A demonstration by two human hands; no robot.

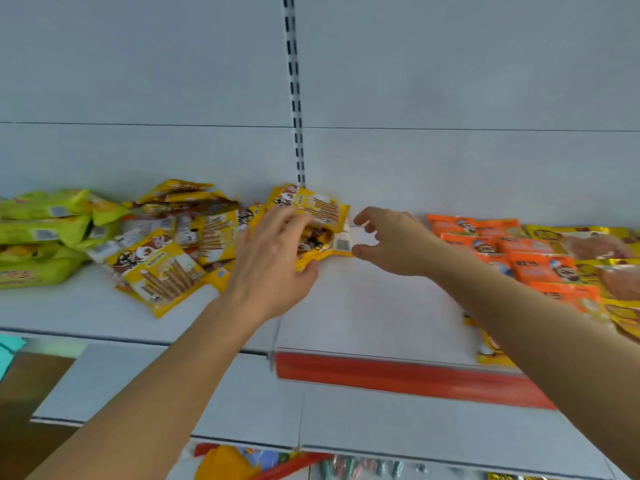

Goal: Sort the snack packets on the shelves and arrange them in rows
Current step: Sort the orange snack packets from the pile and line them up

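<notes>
Head view: the left hand [273, 251] pinches a small stack of yellow packets [313, 216] — the right hand [388, 242] hovers spread beside it. Best square the edges with both hands before setting the stack down on the shelf [363, 306].

The print on the yellow snack packets [159, 268] is too blurred to read.

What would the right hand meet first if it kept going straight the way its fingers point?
Probably the yellow wafer-stick snack packets that the left hand grips: the right hand, open, points left at their barcoded end, apparently just short of touching.
</notes>
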